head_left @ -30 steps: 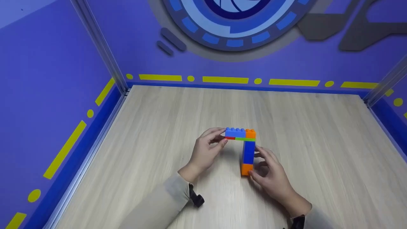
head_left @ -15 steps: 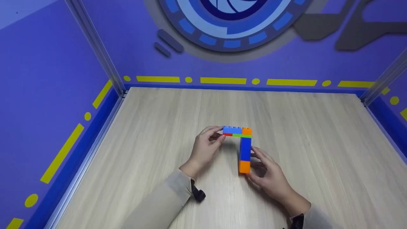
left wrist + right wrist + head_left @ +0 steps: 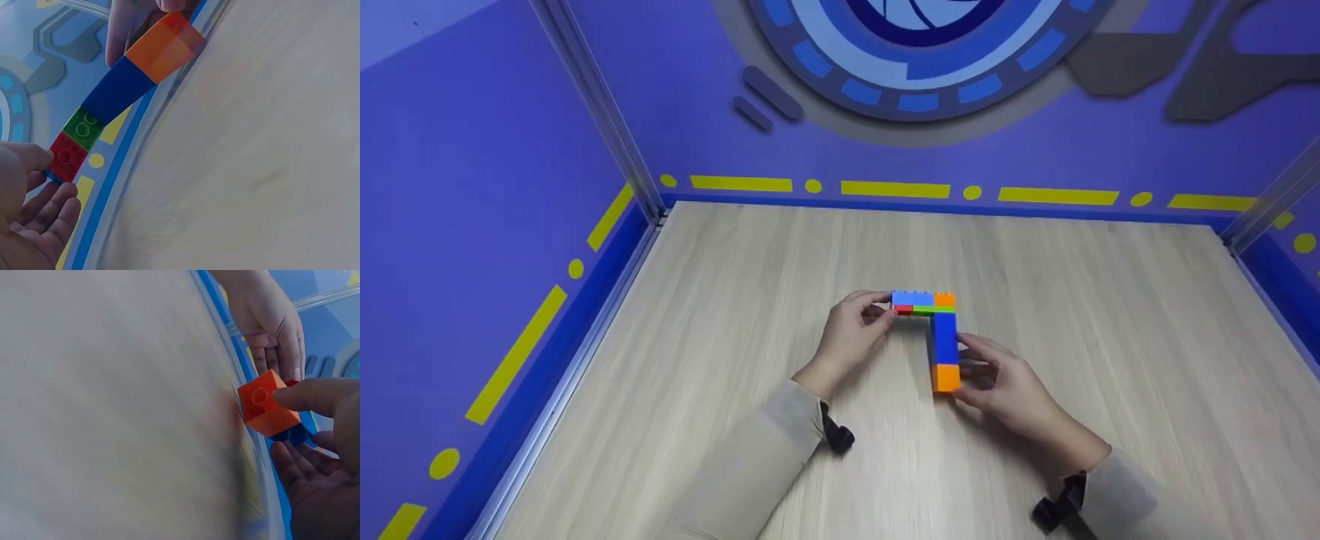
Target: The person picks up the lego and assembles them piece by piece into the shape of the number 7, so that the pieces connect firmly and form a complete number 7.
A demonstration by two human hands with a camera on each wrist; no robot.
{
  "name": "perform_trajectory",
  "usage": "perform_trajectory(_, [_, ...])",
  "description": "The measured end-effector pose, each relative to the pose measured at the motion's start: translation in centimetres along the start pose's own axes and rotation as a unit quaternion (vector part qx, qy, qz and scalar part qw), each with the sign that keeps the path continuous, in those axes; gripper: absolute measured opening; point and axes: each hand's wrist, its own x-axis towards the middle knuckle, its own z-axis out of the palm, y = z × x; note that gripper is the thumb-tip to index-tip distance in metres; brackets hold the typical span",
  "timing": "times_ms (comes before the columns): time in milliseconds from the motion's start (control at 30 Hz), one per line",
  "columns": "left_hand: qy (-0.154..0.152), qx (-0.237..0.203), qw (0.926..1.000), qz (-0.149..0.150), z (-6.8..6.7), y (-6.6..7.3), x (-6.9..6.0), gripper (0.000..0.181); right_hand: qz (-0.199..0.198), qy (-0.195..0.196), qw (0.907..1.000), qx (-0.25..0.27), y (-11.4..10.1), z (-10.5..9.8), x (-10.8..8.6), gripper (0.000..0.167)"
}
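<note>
An L-shaped assembly of toy bricks is held between both hands above the table. Its top arm has a light blue brick (image 3: 912, 298) and a small orange brick (image 3: 944, 299) over red (image 3: 903, 310) and green (image 3: 924, 310) pieces. Below hangs a dark blue section (image 3: 946, 339), ending in an orange brick (image 3: 946, 379) whose hollow underside shows in the right wrist view. My left hand (image 3: 851, 330) pinches the red and light blue end between thumb and fingers. My right hand (image 3: 1016, 386) grips the upright part, its thumb on the lower orange brick.
A light wood table (image 3: 720, 300) lies under the hands. Blue-purple panels (image 3: 480, 187) with yellow marks stand along its left, back and right sides, joined by metal corner posts (image 3: 592, 105). Black straps (image 3: 838, 431) hang at the sleeve cuffs.
Both hands have carried the brick assembly slightly away from me, toward the back wall. It has tilted a little, and the studs on top show less. The grips look the same.
</note>
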Motion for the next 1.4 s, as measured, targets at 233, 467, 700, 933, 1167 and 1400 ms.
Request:
perform_trajectory(233, [-0.003,0.027,0.9992,-0.031,-0.2,-0.7,1.0,0.036,0.02,-0.028,0.999,0.026,0.2,-0.4,1.4,0.085])
perform_trajectory(467, [-0.007,0.044,0.9983,-0.037,-0.1,-1.7,1.1,0.032,0.033,-0.047,0.9974,0.044,0.5,-0.6,1.4,0.081])
perform_trajectory(700, [-0.006,0.054,0.9976,-0.043,0.5,-1.7,0.5,0.029,0.031,-0.059,0.9965,0.051,0.7,-0.9,1.0,0.079])
perform_trajectory(933, [-0.019,0.08,0.9954,-0.049,0.6,-1.2,1.0,0.03,0.022,-0.062,0.9974,0.03,0.6,-1.3,1.2,0.078])
perform_trajectory(1167, [-0.041,0.17,0.9835,-0.045,-1.3,-0.1,0.1,0.034,0.017,-0.063,0.9974,-0.03,0.2,-2.4,1.1,0.063])
perform_trajectory(1400, [-0.018,0.285,0.9583,-0.011,-5.0,0.3,-0.2,0.053,0.018,-0.017,0.9963,-0.082,0.3,-5.6,1.0,0.045])
